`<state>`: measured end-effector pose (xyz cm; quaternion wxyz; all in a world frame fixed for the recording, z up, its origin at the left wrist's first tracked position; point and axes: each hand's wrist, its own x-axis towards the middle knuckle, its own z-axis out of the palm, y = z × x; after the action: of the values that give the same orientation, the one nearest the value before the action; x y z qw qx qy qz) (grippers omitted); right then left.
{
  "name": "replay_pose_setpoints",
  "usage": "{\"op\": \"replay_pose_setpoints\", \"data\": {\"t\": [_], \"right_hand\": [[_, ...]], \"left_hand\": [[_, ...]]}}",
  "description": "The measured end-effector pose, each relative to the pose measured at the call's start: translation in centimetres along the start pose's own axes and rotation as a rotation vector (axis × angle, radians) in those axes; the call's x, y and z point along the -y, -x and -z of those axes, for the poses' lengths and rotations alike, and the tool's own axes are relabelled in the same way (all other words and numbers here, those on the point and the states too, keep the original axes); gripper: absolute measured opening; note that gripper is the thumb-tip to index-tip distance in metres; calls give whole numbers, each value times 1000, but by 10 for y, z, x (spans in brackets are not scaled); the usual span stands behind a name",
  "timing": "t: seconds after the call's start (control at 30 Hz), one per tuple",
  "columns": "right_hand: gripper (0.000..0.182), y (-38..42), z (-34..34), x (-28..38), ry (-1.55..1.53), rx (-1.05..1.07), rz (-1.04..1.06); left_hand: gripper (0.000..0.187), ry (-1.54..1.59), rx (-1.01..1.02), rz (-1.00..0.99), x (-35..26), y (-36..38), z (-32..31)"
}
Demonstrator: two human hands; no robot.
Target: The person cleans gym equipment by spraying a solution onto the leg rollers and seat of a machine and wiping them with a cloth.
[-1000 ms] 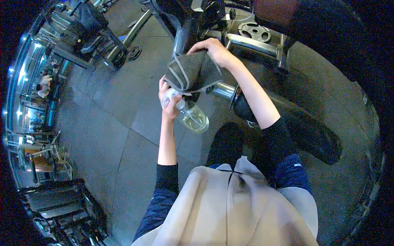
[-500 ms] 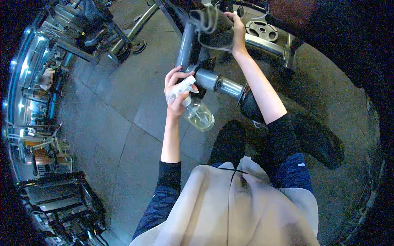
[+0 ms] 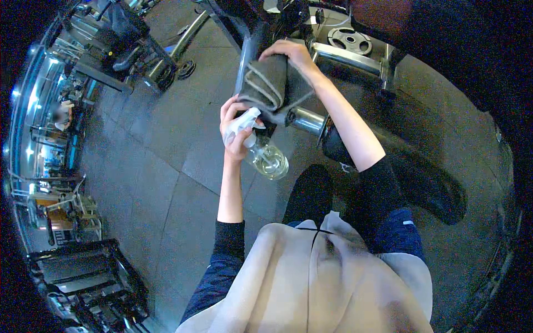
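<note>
A clear spray bottle (image 3: 268, 160) with a white nozzle hangs tilted from my left hand (image 3: 236, 130), whose fingers wrap round the spray head. Behind that hand rises a grey metal tube (image 3: 245, 62) of a gym machine. My right hand (image 3: 293, 54) is closed on the upper edge of a folded grey cloth (image 3: 272, 83) with pale edges. The cloth lies against the machine frame, over the joint between the upright tube and a shiny horizontal bar (image 3: 308, 121), and hides part of both.
A round weight plate (image 3: 350, 41) is beyond my right hand, above a silver frame beam (image 3: 350, 59). A long black pad (image 3: 422, 177) extends at the right. Other gym machines stand at the upper left and lower left (image 3: 83, 272). A person (image 3: 62, 115) is at the far left.
My right hand has brought the cloth down and toward me, from the upper part of the tube to the joint with the horizontal bar. My left hand has barely moved with the bottle.
</note>
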<state>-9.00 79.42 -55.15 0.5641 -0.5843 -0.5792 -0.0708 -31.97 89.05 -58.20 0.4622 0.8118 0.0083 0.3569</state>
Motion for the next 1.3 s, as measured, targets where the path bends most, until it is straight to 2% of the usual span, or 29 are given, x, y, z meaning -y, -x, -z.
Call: {"op": "replay_pose_setpoints", "data": {"t": [0.1, 0.13, 0.2, 0.23, 0.33, 0.37, 0.4, 0.47, 0.5, 0.6, 0.63, 0.67, 0.73, 0.77, 0.8, 0.87, 0.9, 1.0, 1.03, 1.13, 1.17, 1.23, 1.27, 1.3], "right_hand": [[25, -10, 10, -10, 79, -312, 59], [26, -13, 13, -12, 128, -478, 38], [27, -16, 20, -8, 138, -673, -82], [28, -15, 20, -4, -302, -691, -242], [31, -15, 3, 2, -868, -776, -523], [32, -13, -14, -28, -698, -695, -401], [28, -9, -9, -4, -830, -620, -454], [25, 3, 10, 10, 112, -241, -139], [23, 6, 10, 16, 45, -126, -183], [21, 12, -2, 19, -206, 220, -242], [22, 11, 0, 27, -101, 252, -207], [22, 8, 4, 33, 4, 284, -169], [24, 4, 5, 28, -58, 200, -186], [25, 2, 5, 25, -91, 156, -199], [26, 0, 6, 21, -252, 47, -273], [26, -10, 10, 0, 29, -202, -57], [27, -12, 14, -4, 84, -351, -52], [26, -20, 21, -9, 58, -630, -166], [26, -16, 19, -7, 19, -598, -217], [26, -12, 5, 1, -5, -459, -196], [25, -11, 10, 2, 141, -359, -126], [25, -6, 17, 8, -33, -100, -254], [25, -5, 19, 11, -119, 28, -316], [26, -4, 14, 7, 12, 159, -268]], "left_hand": [[46, 4, -6, -23, -1, 1, -2], [46, 3, -4, -35, -1, 0, -2], [45, 1, 3, -55, -4, -4, -1], [45, 2, 6, -55, -6, -3, 0], [47, 0, 15, -47, -5, -2, 0], [52, -21, 29, -46, -5, -2, 1], [58, -43, 42, -44, -5, -2, 3], [57, -83, 65, -79, -2, -2, 5], [56, -102, 79, -96, 0, -1, 6], [47, 103, -62, 116, 13, 10, 2], [49, 245, -195, 138, 5, 9, -10], [48, 196, -159, 109, 6, 7, -10], [47, 95, -86, 56, 10, 6, -1], [57, -75, 68, -67, 18, 7, 11], [59, -30, 51, -43, 15, 6, 9], [62, 57, 12, 6, 4, 2, 1], [47, 16, -21, -44, -2, -1, -3], [48, -73, 24, -46, -11, -4, 1], [48, -39, 10, -38, -10, -3, -1], [48, -52, 6, -50, -7, -3, -1], [50, -58, 19, -44, -6, -3, -1], [60, -70, 46, -37, -4, -2, 2], [57, -35, 41, -1, -1, -1, 5], [54, 1, 39, 33, 3, 3, 7]]}}
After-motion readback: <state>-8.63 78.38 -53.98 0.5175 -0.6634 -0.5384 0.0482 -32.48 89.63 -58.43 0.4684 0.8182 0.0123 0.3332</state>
